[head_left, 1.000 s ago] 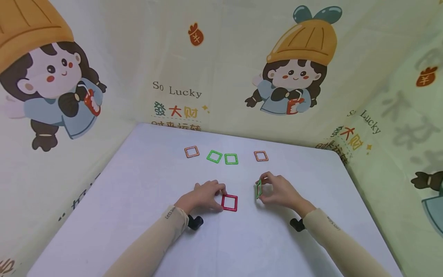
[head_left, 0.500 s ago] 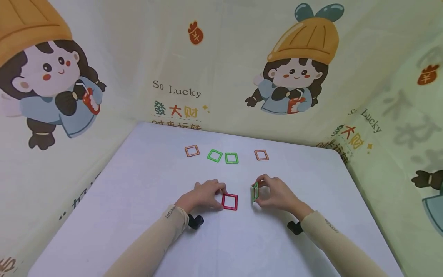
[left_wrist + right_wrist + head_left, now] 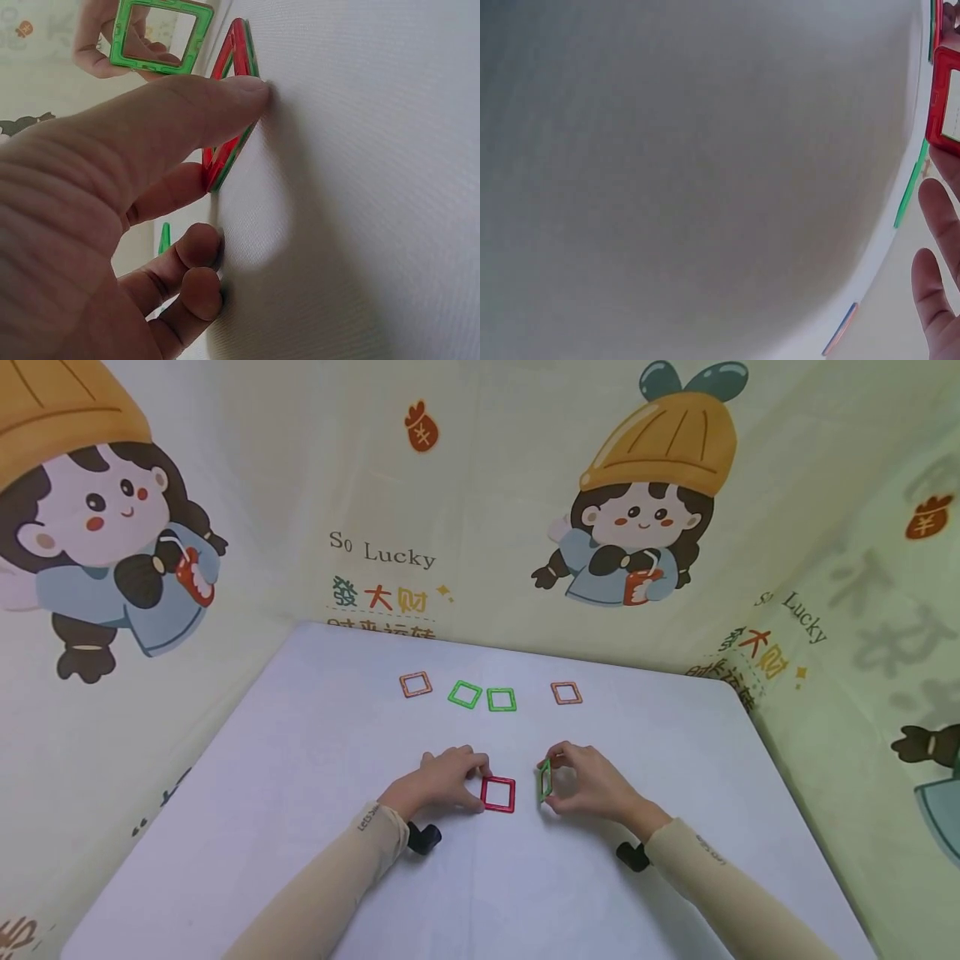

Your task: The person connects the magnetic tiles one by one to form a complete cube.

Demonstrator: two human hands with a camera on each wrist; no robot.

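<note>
A square magnetic tile frame, red on top with green below (image 3: 513, 795), lies flat on the white table. My left hand (image 3: 438, 779) pinches its left side between thumb (image 3: 232, 94) and index finger; the other fingers rest loosely near the table. To the right, my right hand (image 3: 592, 782) holds a second square tile (image 3: 120, 34) upright by its edges, between thumb and fingers. Its green face is toward the left hand, and its red face (image 3: 937, 97) shows in the right wrist view. A small gap separates the two tiles. Most of the right hand is outside its wrist view.
Toward the back of the table (image 3: 337, 693) lie two green tiles, one tilted (image 3: 461, 703) and one straighter (image 3: 502, 710). Orange tiles flank them at left (image 3: 417, 695) and right (image 3: 568, 702). Printed cloth (image 3: 480, 485) hangs around the table.
My right hand has carried the upright tile left and slightly nearer, closer to the red tile. The left hand and its tile have stayed in place.
</note>
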